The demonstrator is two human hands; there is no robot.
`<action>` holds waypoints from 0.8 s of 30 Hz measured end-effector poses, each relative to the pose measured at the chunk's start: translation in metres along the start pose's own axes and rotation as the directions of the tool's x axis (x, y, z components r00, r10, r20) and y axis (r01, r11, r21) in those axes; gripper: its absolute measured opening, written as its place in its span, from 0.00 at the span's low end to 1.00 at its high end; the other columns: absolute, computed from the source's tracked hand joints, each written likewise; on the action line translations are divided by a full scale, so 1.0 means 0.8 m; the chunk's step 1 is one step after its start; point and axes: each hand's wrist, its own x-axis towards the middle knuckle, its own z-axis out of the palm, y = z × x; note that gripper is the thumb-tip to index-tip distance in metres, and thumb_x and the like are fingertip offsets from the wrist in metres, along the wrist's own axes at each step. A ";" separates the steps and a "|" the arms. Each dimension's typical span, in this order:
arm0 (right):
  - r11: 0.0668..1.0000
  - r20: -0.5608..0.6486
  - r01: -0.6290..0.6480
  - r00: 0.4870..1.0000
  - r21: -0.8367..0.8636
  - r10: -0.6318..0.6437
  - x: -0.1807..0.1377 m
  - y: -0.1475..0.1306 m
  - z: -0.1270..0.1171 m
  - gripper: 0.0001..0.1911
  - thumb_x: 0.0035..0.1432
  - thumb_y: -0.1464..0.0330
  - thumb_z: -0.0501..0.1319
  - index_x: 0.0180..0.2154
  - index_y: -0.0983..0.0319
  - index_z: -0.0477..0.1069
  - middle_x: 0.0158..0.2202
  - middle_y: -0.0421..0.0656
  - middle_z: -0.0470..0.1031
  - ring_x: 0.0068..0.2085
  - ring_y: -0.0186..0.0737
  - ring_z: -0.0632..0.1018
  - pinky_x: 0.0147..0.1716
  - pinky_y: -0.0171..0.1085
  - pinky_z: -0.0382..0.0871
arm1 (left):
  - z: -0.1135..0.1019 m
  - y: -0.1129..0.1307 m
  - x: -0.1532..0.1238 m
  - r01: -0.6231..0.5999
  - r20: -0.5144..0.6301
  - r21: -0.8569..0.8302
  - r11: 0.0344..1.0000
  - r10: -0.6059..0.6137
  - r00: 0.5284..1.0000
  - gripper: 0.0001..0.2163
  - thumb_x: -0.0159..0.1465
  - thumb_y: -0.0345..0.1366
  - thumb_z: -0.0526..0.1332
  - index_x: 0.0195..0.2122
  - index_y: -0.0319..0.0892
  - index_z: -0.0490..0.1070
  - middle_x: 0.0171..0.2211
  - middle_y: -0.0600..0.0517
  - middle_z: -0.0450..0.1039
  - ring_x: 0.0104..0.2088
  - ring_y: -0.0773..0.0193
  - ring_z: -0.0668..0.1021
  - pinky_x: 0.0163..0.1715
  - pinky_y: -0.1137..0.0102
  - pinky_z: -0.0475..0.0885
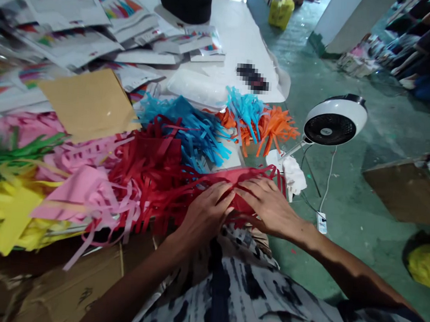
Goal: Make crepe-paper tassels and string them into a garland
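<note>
At the table's near edge, my left hand [208, 206] and my right hand [267, 203] meet over a red fringed sheet [232, 175]. The fingers of both hands are bent and press on it; my fingertips nearly touch. Thin red strips hang around my hands, and part of the sheet is hidden beneath them. Left of my hands lies a pile of dark red fringe [152, 162]. Beyond that are blue fringe [191, 125] and orange fringe [279, 126]. Pink fringe [82, 191], yellow fringe [15, 212] and green fringe [30, 145] spread to the left.
Printed white packets [72, 45] pile up at the back left, with a tan cardboard piece [91, 102] in front. A black case [186, 1] stands behind. On the right are a white fan [332, 122], a power strip [321, 223] and a cardboard box [404, 189]. People sit far right.
</note>
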 end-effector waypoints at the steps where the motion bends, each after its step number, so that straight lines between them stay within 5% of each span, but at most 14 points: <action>1: 1.000 0.020 -0.008 1.000 0.011 0.008 -0.001 0.000 0.004 0.27 0.67 0.62 0.64 0.64 0.63 0.69 0.63 0.56 0.72 0.62 0.59 0.70 0.61 0.58 0.63 | -0.005 0.001 0.000 0.012 -0.012 -0.024 1.000 -0.012 1.000 0.15 0.73 0.32 0.56 0.57 0.35 0.74 0.57 0.39 0.76 0.59 0.53 0.76 0.60 0.58 0.74; 7: 0.975 0.036 -0.050 0.998 0.215 0.044 0.008 0.019 0.001 0.17 0.67 0.72 0.60 0.56 0.59 0.77 0.56 0.49 0.79 0.56 0.51 0.76 0.55 0.51 0.67 | -0.028 -0.011 -0.001 0.100 0.062 -0.119 0.988 -0.093 0.994 0.10 0.71 0.40 0.63 0.47 0.42 0.78 0.46 0.46 0.80 0.49 0.53 0.77 0.50 0.58 0.74; 14: 0.859 0.003 -0.302 0.944 0.413 0.331 0.025 0.021 0.003 0.13 0.73 0.62 0.58 0.39 0.59 0.78 0.37 0.42 0.81 0.40 0.42 0.79 0.42 0.40 0.68 | -0.043 -0.022 0.018 0.336 0.100 -0.155 0.929 -0.324 0.941 0.06 0.71 0.36 0.62 0.42 0.45 0.79 0.40 0.51 0.82 0.44 0.56 0.78 0.44 0.60 0.67; 17: 0.848 0.011 -0.358 0.923 0.390 0.385 0.030 0.018 0.008 0.18 0.74 0.61 0.57 0.32 0.59 0.75 0.31 0.41 0.79 0.36 0.41 0.77 0.39 0.38 0.64 | -0.041 -0.022 0.024 0.393 0.089 -0.030 0.919 -0.389 0.917 0.07 0.71 0.38 0.63 0.38 0.45 0.79 0.36 0.51 0.81 0.41 0.55 0.77 0.41 0.60 0.64; 24: 0.831 0.027 -0.524 0.849 0.187 0.528 0.042 0.007 0.010 0.13 0.72 0.59 0.60 0.38 0.59 0.76 0.37 0.45 0.82 0.39 0.46 0.80 0.37 0.39 0.62 | -0.024 -0.021 0.025 0.457 0.042 0.175 0.872 -0.470 0.882 0.08 0.69 0.40 0.64 0.34 0.44 0.75 0.32 0.49 0.79 0.39 0.51 0.76 0.39 0.60 0.63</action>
